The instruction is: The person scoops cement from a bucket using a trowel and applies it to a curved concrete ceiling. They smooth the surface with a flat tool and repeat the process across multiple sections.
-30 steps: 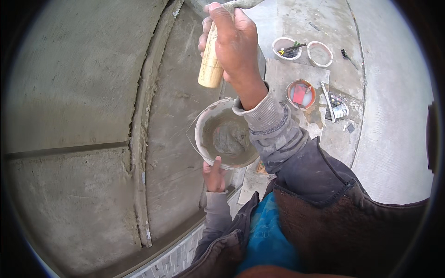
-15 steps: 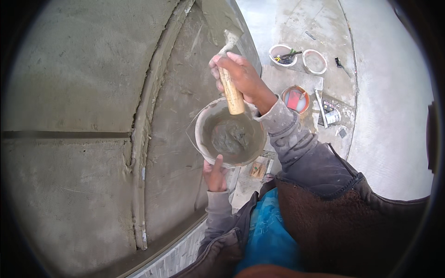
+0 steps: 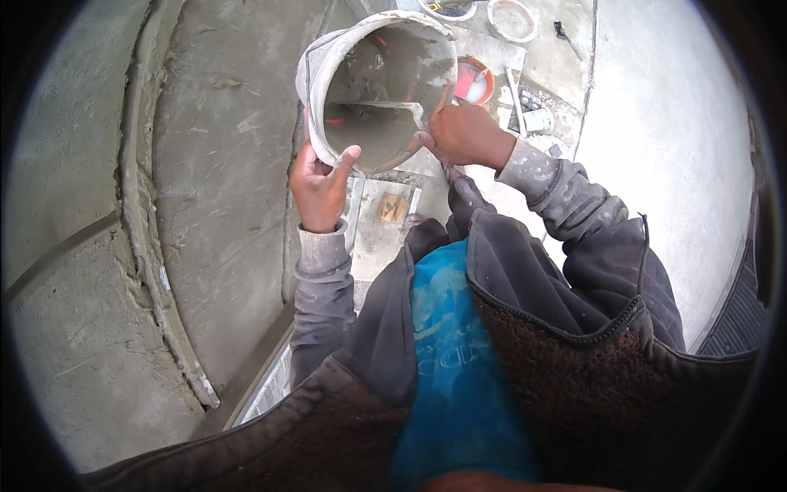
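**Mortar bucket tipped up in both hands, close to plastered wall**

Bucket (image 3: 377,90) held high in the upper middle of the head view, tilted so its mouth faces the camera. Left hand (image 3: 321,184) grips the lower-left rim, thumb hooked over the edge, fingers clamped on the outside wall. Right hand (image 3: 463,135) sits at the right rim, closed round a tool handle I can't see well; a thin trowel blade (image 3: 385,105) runs across inside the bucket, edge-on.

Room to move: bucket's left side is just beside the grey plastered wall (image 3: 221,164), little gap there. A raised curved mortar ridge (image 3: 143,205) runs down the wall further left. To the right, open pale floor (image 3: 664,164), well apart from both hands. Below the bucket, between the forearms, a small flat slab (image 3: 385,221) on the floor with a brownish item on it, too small to tell.

Bucket look: round, grey, rim and walls caked with dried mortar, wet grey mix pooled in the lower half, orange plastic peeking through at spots inside.

Further out, behind the bucket: red bowl (image 3: 474,82) with white stuff in it, just beside the right rim; white round tub (image 3: 511,18) near the top edge; loose small tools (image 3: 533,111) scattered on the floor to the right of the bowl.
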Available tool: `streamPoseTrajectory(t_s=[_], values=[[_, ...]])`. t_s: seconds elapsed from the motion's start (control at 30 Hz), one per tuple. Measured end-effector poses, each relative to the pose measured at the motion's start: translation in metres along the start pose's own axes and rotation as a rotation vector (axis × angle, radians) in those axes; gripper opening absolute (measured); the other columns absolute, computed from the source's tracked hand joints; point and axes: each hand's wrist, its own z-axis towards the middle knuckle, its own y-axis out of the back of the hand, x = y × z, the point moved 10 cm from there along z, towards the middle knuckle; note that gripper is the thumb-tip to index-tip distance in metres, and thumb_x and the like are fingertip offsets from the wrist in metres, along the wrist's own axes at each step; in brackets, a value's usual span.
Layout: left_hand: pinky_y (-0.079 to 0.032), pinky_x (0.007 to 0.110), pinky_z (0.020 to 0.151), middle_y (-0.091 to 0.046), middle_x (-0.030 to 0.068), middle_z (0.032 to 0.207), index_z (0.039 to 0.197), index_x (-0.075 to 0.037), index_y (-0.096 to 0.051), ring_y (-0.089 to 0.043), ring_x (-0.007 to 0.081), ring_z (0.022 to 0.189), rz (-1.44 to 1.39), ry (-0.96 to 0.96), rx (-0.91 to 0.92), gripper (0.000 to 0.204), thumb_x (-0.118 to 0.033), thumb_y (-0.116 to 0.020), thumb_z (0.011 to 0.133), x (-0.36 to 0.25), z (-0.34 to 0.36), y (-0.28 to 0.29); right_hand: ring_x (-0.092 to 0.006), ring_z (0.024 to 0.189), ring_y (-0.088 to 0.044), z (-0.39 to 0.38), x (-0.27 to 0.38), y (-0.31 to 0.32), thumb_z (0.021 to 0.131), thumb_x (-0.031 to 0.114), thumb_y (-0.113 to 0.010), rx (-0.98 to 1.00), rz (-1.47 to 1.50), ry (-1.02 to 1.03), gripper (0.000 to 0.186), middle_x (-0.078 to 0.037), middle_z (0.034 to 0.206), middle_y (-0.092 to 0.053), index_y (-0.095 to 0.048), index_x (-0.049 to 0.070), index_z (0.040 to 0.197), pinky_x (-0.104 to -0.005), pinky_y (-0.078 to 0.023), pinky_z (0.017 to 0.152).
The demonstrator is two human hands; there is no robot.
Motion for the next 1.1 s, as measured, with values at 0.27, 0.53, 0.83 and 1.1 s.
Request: streamPoseTrajectory(t_s=[0.27, 0.53, 0.83, 1.1], values=[[-0.049, 0.026, 0.089, -0.064, 0.0094, 0.12, 0.13, 0.008, -0.052, -0.06, 0.0115, 0.1, 0.084, 0.001, 0.092, 0.047, -0.003, -0.074, 0.09, -0.001, 0.012, -0.019, -0.0238, 0.049, -0.06, 0.0, 0.004, -0.044, 0.102, 0.041, -0.048, 0.269, 0.887, 0.025, 0.046, -0.01, 0.065, -0.06, -0.061, 0.002, 0.082, -0.0394, -0.049, 0.047], [-0.064, 0.041, 0.08, -0.063, 0.0133, 0.121, 0.132, -0.004, -0.047, -0.068, 0.0227, 0.102, -0.519, 0.281, -0.14, 0.041, -0.011, -0.066, 0.096, 0.052, 0.015, 0.02, -0.01, 0.042, -0.05, -0.016, 0.084, 0.006, 0.1, 0.034, -0.053, 0.83, 2.481, 0.296, 0.026, 0.002, 0.067, -0.05, -0.055, 0.009, 0.089, -0.0276, -0.045, 0.035], [-0.061, 0.04, 0.084, -0.064, 0.0111, 0.122, 0.129, -0.005, -0.05, -0.067, 0.0225, 0.103, -0.302, 0.378, -0.249, 0.037, -0.009, -0.066, 0.095, 0.072, -0.062, 0.085, -0.0133, 0.058, -0.059, 0.009, 0.081, 0.241, 0.097, 0.037, -0.058, -0.752, 2.146, 0.58, 0.032, -0.004, 0.078, -0.058, -0.055, 0.005, 0.099, -0.0297, -0.049, 0.049], [-0.06, 0.033, 0.081, -0.066, 0.0081, 0.116, 0.13, -0.004, -0.054, -0.067, 0.0175, 0.101, -0.293, 0.353, -0.271, 0.038, -0.007, -0.067, 0.094, 0.067, -0.102, 0.109, -0.0231, 0.058, -0.066, 0.102, 0.093, 0.296, 0.097, 0.024, -0.055, -1.563, 1.13, -0.256, 0.028, -0.012, 0.077, -0.062, -0.051, -0.003, 0.094, -0.0388, -0.052, 0.05]])
